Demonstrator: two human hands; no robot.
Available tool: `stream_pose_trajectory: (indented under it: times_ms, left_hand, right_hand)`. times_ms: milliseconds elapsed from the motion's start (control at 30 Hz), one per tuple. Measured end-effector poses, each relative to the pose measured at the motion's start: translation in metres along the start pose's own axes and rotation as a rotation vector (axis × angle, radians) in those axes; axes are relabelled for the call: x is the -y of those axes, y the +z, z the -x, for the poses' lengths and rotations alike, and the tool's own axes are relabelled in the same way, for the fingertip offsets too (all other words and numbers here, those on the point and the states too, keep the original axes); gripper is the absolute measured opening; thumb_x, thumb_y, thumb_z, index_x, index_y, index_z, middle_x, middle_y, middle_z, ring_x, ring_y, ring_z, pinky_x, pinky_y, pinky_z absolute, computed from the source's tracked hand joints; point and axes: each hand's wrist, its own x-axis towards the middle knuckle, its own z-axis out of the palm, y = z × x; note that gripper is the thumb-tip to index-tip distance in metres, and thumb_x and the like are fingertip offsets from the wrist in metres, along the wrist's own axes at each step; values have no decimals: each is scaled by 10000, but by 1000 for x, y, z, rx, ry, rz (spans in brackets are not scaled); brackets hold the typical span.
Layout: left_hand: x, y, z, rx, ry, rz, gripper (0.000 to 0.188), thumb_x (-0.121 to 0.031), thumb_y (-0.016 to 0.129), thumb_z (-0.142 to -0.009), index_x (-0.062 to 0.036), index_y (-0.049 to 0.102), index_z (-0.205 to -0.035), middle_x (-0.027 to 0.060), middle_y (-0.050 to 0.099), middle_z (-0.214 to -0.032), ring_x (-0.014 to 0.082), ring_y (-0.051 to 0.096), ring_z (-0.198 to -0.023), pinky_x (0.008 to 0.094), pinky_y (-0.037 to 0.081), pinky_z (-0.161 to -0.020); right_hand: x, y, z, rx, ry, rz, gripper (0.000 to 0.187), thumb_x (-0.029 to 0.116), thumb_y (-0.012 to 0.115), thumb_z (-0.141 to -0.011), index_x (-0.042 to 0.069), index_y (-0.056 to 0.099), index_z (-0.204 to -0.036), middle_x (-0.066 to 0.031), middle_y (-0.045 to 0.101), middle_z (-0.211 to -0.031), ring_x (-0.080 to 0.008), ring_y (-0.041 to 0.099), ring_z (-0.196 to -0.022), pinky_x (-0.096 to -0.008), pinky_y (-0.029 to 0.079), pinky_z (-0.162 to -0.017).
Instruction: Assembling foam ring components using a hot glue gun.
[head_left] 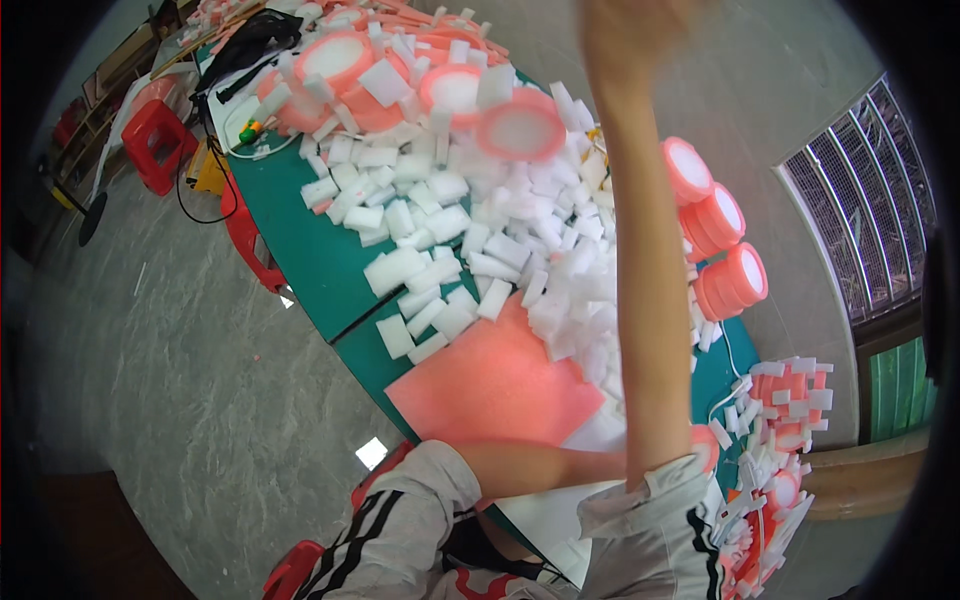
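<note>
My right arm reaches up across the view, and my right hand (640,40) is at the top edge, smeared by motion, so its fingers cannot be made out. My left forearm (545,468) passes behind my right forearm, which hides my left hand. Just beyond the left forearm lies a flat pink foam sheet (495,390). A heap of small white foam blocks (520,220) covers the table beyond and beside the sheet. A pink foam roll with a white centre (522,130) looks blurred above the heap.
On the green table (285,215), more pink-and-white rolls (335,58) and a black bag (255,45) sit at the far end. Stacked pink rolls (715,222) line the right edge. Foam pieces (790,400) pile up at right. Red stools (160,145) stand on the left.
</note>
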Motion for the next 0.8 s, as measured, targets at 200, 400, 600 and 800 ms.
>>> stream_pose_trajectory:
  times_ms: [200, 400, 600, 800]
  left_hand:
    - [25, 4, -16, -73, 45, 157, 363, -267, 648, -691, -48, 552, -963, 97, 572, -836, 197, 541, -788, 331, 412, -696]
    - [71, 25, -48, -115, 206, 228, 284, -273, 618, -726, -60, 566, -907, 88, 582, -740, 190, 553, -699, 332, 430, -641]
    - [14, -4, -23, 90, 353, 216, 317, -197, 606, -781, -60, 517, -1052, 48, 555, -1018, 130, 524, -918, 292, 430, -764]
    - [120, 10, -37, 51, 1037, -34, 474, -289, 669, -705, -40, 498, -1070, 64, 554, -977, 180, 530, -854, 304, 416, -772]
  right_hand:
    - [51, 7, -20, 16, -424, -679, 819, 226, 724, -620, 41, 285, -1286, -253, 307, -1282, -404, 285, -1193, -384, 295, -969]
    - [-4, 27, 71, 851, -401, -535, 559, 188, 632, -682, 82, 423, -1189, -103, 455, -1138, -219, 470, -1039, -334, 401, -852]
    - [-22, -15, 84, 679, -128, -405, 597, 85, 636, -630, 147, 452, -1194, -107, 462, -1132, -237, 494, -974, -316, 425, -793]
    - [38, -28, 66, -689, -223, -535, 457, 70, 669, -622, 15, 515, -1049, -112, 476, -964, -213, 485, -821, -284, 427, -715]
